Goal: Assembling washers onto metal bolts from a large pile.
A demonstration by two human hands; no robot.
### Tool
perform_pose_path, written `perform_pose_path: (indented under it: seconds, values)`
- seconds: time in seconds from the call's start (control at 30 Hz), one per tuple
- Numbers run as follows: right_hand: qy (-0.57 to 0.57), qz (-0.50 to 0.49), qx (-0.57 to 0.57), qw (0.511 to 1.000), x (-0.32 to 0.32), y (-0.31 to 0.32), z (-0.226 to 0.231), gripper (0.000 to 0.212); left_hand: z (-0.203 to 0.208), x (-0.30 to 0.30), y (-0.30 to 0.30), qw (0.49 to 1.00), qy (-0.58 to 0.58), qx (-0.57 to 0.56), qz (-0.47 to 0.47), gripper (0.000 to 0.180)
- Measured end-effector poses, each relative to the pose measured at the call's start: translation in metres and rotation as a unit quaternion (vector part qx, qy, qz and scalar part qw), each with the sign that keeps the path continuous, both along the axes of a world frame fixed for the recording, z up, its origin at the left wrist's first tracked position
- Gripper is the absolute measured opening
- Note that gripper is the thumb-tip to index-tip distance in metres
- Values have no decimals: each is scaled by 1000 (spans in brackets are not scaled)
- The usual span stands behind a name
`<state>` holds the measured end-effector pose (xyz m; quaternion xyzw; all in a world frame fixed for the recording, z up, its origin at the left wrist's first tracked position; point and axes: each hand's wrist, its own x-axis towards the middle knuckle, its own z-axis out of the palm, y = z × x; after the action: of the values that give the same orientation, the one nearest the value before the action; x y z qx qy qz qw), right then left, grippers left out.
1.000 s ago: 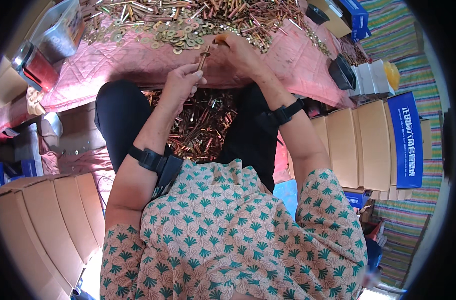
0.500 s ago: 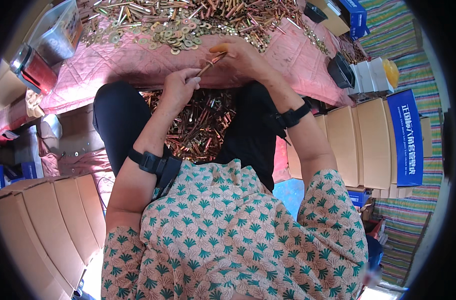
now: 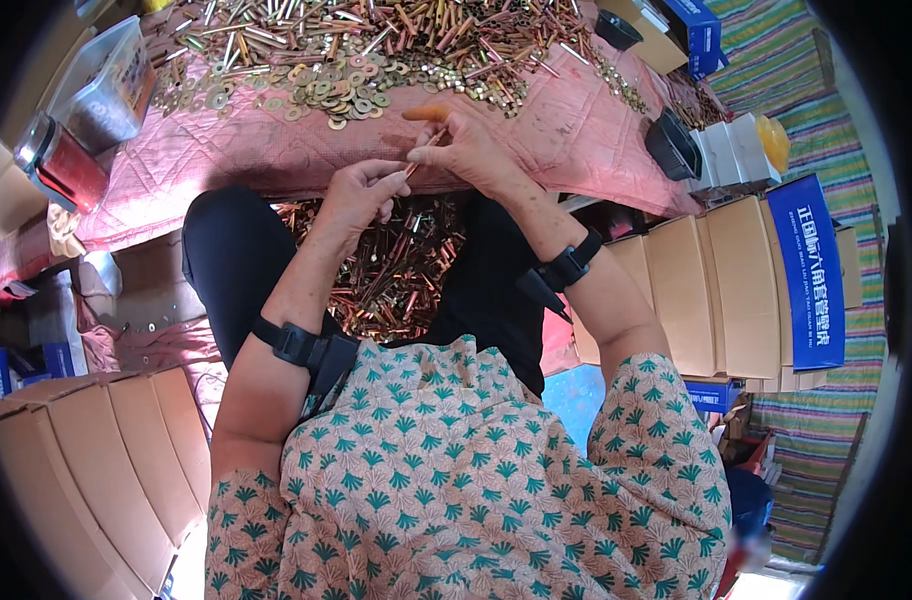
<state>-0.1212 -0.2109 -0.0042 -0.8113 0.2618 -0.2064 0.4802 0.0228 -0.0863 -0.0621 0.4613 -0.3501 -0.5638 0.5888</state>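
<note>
A thin coppery bolt point(image 3: 410, 171) slants between my two hands, in front of the near edge of a pink quilted cover. My left hand point(image 3: 358, 196) is closed, pinching its lower end between thumb and fingers. My right hand point(image 3: 476, 158) grips the upper end with thumb and fingers, an orange cover point(image 3: 427, 114) on one finger. Just beyond lie flat round washers point(image 3: 346, 88), with small shiny nuts point(image 3: 491, 88) to their right. Behind them spreads a pile of metal rods and sleeves point(image 3: 276, 30). Between my knees is a heap of similar coppery bolts point(image 3: 396, 270).
At the left stand a clear plastic tub point(image 3: 104, 85) and a red jar-like container point(image 3: 66, 165). A black bin point(image 3: 673, 145) and white boxes point(image 3: 741, 150) are on the right. Cardboard cartons point(image 3: 711, 285) flank me on the right, and more cartons point(image 3: 101, 450) on the left.
Both hands sit slightly nearer my body against the cover's edge. My right thumb has come down onto the bolt, and the right fingers have closed around it more. The whole view has shifted slightly.
</note>
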Motion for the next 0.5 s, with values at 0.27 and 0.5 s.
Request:
perform_pose_path:
  seconds: [0.27, 0.5]
  values:
    - [36, -165, -265, 949, -4, -102, -22, 21, -6, 4, -5, 978, 178, 59, 91, 20]
    - [153, -106, -411, 892, 16, -112, -29, 19, -7, 8, -2, 977, 174, 68, 100, 21]
